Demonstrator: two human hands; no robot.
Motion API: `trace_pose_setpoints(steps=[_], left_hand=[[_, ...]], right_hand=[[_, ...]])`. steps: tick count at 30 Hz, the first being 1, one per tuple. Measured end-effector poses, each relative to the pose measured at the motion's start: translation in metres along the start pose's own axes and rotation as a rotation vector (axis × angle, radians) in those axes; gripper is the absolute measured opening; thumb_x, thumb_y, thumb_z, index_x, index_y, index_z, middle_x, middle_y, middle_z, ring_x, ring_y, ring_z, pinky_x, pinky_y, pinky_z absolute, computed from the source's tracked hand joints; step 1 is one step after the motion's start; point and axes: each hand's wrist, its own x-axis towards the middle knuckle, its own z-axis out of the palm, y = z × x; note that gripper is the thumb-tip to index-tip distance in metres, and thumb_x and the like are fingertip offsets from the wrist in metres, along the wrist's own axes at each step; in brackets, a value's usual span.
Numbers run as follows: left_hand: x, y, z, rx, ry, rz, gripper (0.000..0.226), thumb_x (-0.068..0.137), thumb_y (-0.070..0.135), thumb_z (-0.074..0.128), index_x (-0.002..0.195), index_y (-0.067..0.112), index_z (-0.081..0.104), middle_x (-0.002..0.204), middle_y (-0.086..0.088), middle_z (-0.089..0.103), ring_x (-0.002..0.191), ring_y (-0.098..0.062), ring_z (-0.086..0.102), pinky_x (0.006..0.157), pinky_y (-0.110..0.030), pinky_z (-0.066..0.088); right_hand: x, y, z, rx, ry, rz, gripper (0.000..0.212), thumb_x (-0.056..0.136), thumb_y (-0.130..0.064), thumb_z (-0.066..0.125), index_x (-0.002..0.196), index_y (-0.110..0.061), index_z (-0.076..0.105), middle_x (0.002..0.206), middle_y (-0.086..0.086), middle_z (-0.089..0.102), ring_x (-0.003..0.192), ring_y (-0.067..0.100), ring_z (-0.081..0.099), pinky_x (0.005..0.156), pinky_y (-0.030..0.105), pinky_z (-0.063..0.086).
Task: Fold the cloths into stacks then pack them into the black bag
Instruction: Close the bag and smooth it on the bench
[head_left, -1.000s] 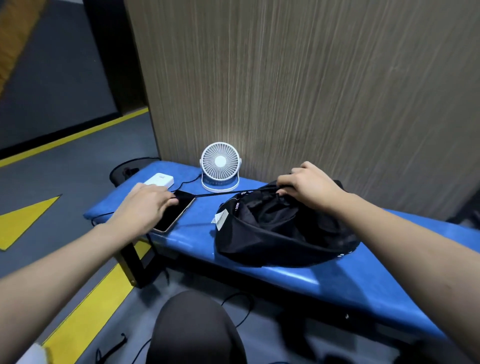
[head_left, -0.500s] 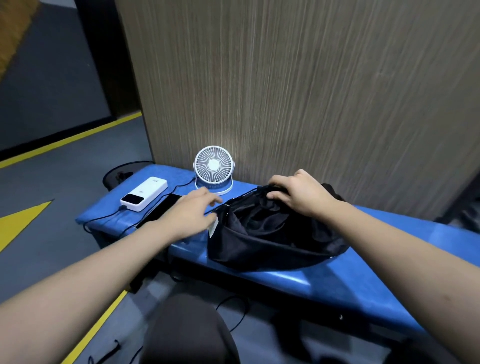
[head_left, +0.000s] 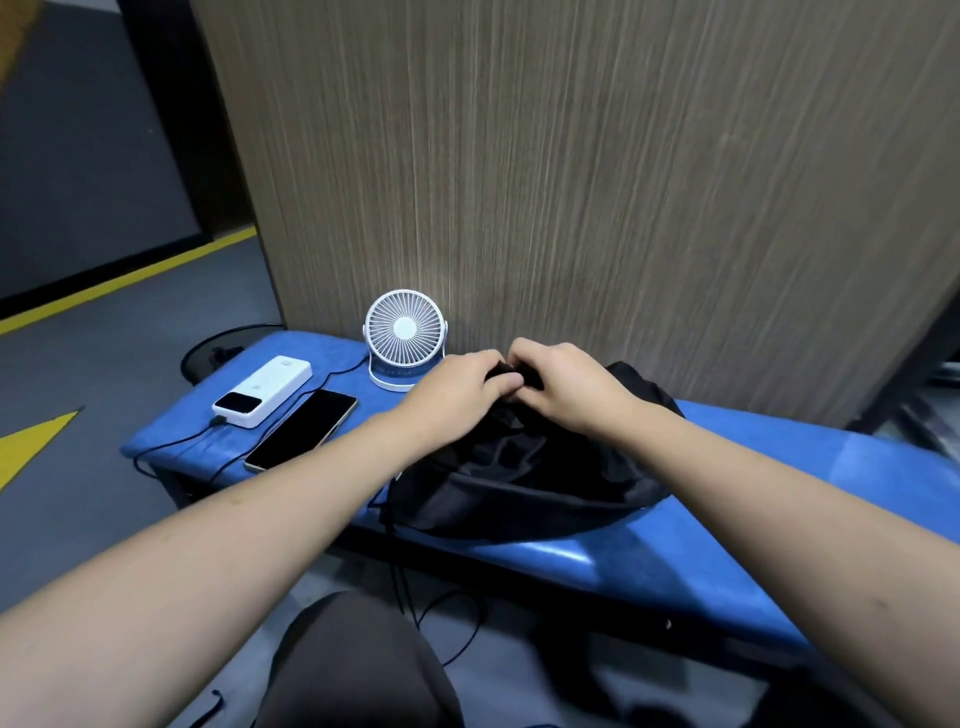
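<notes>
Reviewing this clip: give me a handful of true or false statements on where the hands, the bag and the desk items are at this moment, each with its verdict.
1. Both hands grip the far edge of the black bag. True: the left hand and right hand meet there, fingers curled on the dark fabric.
2. The phone lies inside the bag. False: it lies on the blue bench, left of the bag.
3. The white fan stands against the wooden wall. True.
4. The white power bank sits right of the bag. False: it is at the bench's left end, beside the phone.
5. The left hand rests on the phone. False: it grips the bag.
</notes>
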Motion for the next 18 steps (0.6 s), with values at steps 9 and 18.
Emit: trace_pose_setpoints(steps=[9,18], left_hand=[[-0.009,-0.002,-0.015,0.477,-0.06,0.11,0.034,0.105,0.042,0.031,0.108,0.019,0.057,0.092,-0.009,0.063,0.088,-0.033,0.058,0.067,-0.036,0.035],[-0.028,-0.027,-0.015,0.488,-0.076,0.131,0.023,0.103,0.042,0.035,0.096,0.028,0.052,0.072,-0.004,0.052,0.07,-0.031,0.051,0.06,-0.036,0.033]], right_hand=[[-0.009,0.003,-0.003,-0.12,-0.102,-0.036,0.033,0.101,-0.05,0.038,0.122,-0.028,0.052,0.094,0.008,0.069,0.088,0.033,0.062,0.068,0.035,0.04],[-0.023,0.019,-0.011,-0.241,-0.043,-0.104,0.027,0.1,-0.031,0.052,0.081,-0.012,0.057,0.068,-0.001,0.052,0.07,0.025,0.054,0.067,0.027,0.024]])
